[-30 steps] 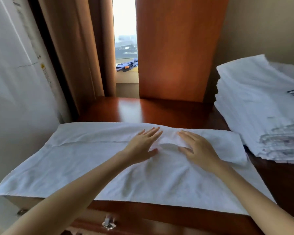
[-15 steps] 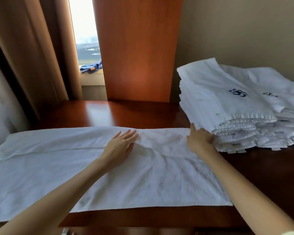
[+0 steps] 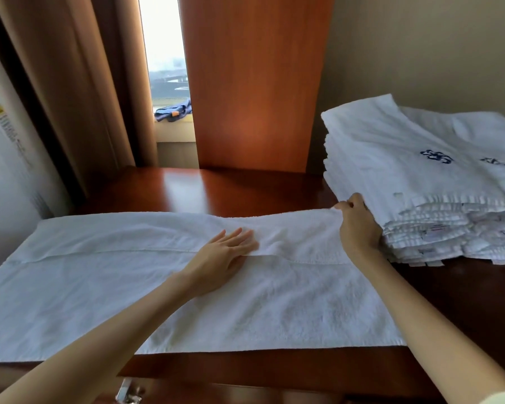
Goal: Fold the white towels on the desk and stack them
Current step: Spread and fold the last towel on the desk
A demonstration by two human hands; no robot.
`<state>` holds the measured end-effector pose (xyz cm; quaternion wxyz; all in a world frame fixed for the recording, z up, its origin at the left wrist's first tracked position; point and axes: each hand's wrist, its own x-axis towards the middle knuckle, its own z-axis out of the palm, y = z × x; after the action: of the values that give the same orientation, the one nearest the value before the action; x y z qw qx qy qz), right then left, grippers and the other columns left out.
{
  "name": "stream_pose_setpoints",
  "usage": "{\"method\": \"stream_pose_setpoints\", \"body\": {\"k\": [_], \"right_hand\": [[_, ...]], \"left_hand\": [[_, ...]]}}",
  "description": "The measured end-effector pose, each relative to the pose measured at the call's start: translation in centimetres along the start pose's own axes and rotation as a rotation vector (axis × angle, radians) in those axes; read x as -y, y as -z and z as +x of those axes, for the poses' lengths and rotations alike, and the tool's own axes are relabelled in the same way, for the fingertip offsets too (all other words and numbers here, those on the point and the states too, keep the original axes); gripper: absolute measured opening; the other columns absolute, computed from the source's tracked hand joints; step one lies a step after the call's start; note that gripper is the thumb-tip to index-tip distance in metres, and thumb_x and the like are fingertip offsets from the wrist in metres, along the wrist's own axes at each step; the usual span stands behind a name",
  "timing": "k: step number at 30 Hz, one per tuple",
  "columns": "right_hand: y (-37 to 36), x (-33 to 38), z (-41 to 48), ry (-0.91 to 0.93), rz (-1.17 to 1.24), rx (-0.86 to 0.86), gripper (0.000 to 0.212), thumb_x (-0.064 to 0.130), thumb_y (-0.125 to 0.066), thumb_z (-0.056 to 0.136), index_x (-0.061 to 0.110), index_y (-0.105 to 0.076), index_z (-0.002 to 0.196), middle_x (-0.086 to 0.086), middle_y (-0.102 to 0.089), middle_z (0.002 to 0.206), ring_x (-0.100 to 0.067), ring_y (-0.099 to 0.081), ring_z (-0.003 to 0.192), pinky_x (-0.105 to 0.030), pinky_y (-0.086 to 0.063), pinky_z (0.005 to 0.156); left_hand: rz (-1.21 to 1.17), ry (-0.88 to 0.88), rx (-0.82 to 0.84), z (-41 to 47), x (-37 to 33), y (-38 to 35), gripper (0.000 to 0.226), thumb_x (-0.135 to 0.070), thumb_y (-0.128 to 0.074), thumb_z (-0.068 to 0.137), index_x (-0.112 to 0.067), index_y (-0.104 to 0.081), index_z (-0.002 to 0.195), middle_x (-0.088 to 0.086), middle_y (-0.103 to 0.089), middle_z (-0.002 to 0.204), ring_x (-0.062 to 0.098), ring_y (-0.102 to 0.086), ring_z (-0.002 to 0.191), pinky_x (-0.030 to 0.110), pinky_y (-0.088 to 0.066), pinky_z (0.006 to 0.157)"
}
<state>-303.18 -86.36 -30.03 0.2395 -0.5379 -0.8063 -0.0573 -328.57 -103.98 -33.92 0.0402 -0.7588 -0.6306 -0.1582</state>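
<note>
Whereas both hands lay flat together at the middle of the towel a second ago, the right hand has slid out to its far right corner, where the fingers curl and pinch the cloth, just beside the stack at the right edge of the counter. The left hand stays flat, fingers straight, pressing the folded flap. The towel lies spread along the near edge; folding it end over end looks likely next.
</note>
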Motion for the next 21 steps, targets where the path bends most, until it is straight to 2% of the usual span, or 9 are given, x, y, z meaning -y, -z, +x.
{"method": "stream_pose_setpoints", "body": {"k": [2, 5, 7, 10, 13, 15, 18, 21], "right_hand": [[-0.4, 0.1, 0.4, -0.074, 0.095, -0.006, 0.033, -0.011, -0.047, 0.089, 0.007, -0.061, 0.113, -0.011, -0.046, 0.123, -0.030, -0.054, 0.097, -0.036, -0.043, 0.071], [-1.5, 0.2, 0.5, -0.111, 0.083, 0.092, 0.025, -0.003, -0.046, 0.094, 0.004, -0.059, 0.114, -0.014, -0.046, 0.127, -0.031, -0.050, 0.108, -0.036, -0.043, 0.079], [-1.8, 0.2, 0.4, -0.117, -0.008, 0.127, 0.025, -0.001, -0.046, 0.096, 0.001, -0.059, 0.117, -0.014, -0.043, 0.132, -0.027, -0.044, 0.120, -0.034, -0.045, 0.084], [-1.3, 0.7, 0.1, -0.082, -0.211, 0.174, 0.032, 0.006, -0.052, 0.093, 0.009, -0.054, 0.125, -0.011, -0.034, 0.137, -0.024, -0.032, 0.130, -0.028, -0.040, 0.091], [-0.6, 2.1, -0.1, 0.074, -0.240, 0.172, 0.048, 0.012, -0.051, 0.093, 0.017, -0.044, 0.140, -0.013, -0.024, 0.151, -0.029, -0.019, 0.142, -0.037, -0.025, 0.112], [-0.5, 4.1, -0.3, 0.232, -0.044, 0.186, 0.046, 0.013, -0.046, 0.098, 0.017, -0.043, 0.144, -0.010, -0.025, 0.156, -0.027, -0.019, 0.144, -0.039, -0.017, 0.116], [-0.5, 8.2, -0.7, 0.397, 0.261, 0.327, 0.041, 0.021, -0.041, 0.102, 0.017, -0.048, 0.142, -0.004, -0.040, 0.150, -0.020, -0.036, 0.138, -0.033, -0.026, 0.112], [-1.4, 12.4, -1.3, 0.534, 0.242, 0.383, 0.044, 0.028, -0.041, 0.103, 0.020, -0.041, 0.146, 0.000, -0.039, 0.152, -0.016, -0.034, 0.139, -0.031, -0.022, 0.113]], "left_hand": [[-0.025, -0.044, 0.001, -0.2, 0.0, 0.3, 0.042, -0.023, -0.039, 0.103, -0.029, -0.043, 0.145, -0.004, -0.027, 0.156, 0.014, -0.015, 0.147, 0.036, -0.008, 0.122], [-0.044, -0.141, 0.023, -0.3, -0.3, 0.6, 0.042, -0.020, -0.041, 0.102, -0.029, -0.045, 0.143, -0.005, -0.033, 0.153, 0.014, -0.018, 0.146, 0.035, -0.009, 0.122], [-0.044, -0.135, 0.045, -0.3, -0.5, 0.6, 0.043, -0.020, -0.039, 0.103, -0.027, -0.041, 0.146, -0.006, -0.030, 0.155, 0.013, -0.017, 0.147, 0.034, -0.010, 0.122], [-0.026, -0.074, 0.105, -0.1, -0.5, 0.4, 0.049, -0.023, -0.034, 0.104, -0.028, -0.025, 0.152, -0.007, -0.017, 0.159, 0.010, -0.007, 0.148, 0.032, -0.006, 0.122], [-0.078, -0.038, 0.152, 0.6, -0.8, 0.6, 0.054, -0.020, -0.038, 0.101, -0.033, -0.024, 0.152, -0.009, -0.016, 0.160, 0.008, -0.007, 0.148, 0.025, -0.008, 0.121], [-0.070, -0.008, 0.116, 1.0, -0.5, 1.1, 0.060, -0.018, -0.044, 0.098, -0.033, -0.023, 0.152, -0.009, -0.020, 0.159, 0.008, -0.012, 0.147, 0.020, -0.010, 0.117], [0.094, 0.128, 0.026, 0.0, 2.2, 2.3, 0.080, -0.006, -0.050, 0.085, -0.026, -0.015, 0.153, -0.003, -0.015, 0.160, 0.014, -0.012, 0.148, 0.022, -0.003, 0.118], [0.206, 0.451, -0.053, -4.0, 7.3, 4.2, 0.085, 0.003, -0.047, 0.079, -0.019, -0.014, 0.154, 0.004, -0.014, 0.161, 0.022, -0.015, 0.148, 0.031, -0.013, 0.117]]}}
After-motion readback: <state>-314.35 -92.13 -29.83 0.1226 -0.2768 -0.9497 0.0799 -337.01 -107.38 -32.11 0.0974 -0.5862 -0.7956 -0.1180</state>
